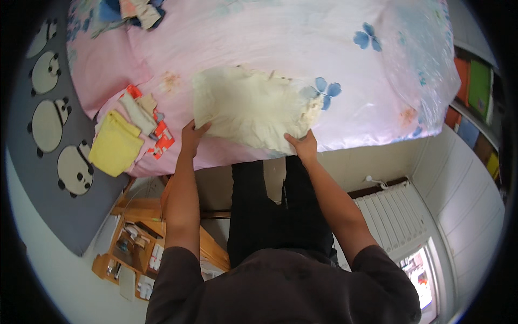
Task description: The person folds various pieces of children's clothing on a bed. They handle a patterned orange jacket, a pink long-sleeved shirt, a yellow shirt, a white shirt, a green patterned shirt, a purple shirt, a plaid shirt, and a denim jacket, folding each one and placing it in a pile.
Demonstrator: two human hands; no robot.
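A cream-coloured cloth garment (251, 107) with gathered, frilly edges lies spread on the pink floral bedspread (259, 48), near the bed's front edge. My left hand (194, 135) holds its near left corner, thumb on top. At its near right edge, my right hand (302, 146) grips the fabric between thumb and fingers. The cloth's far edge rests on the bed, with a ragged or ruffled outline. What the fingers do beneath the fabric is hidden.
Left of the garment are a folded yellow cloth (116, 143) and a small pile of red, white and beige clothes (141, 113). More clothes (143, 12) lie at the far left. A grey panda-patterned headboard (44, 141), a wooden shelf unit (133, 247) and a white radiator (390, 216) stand around the bed.
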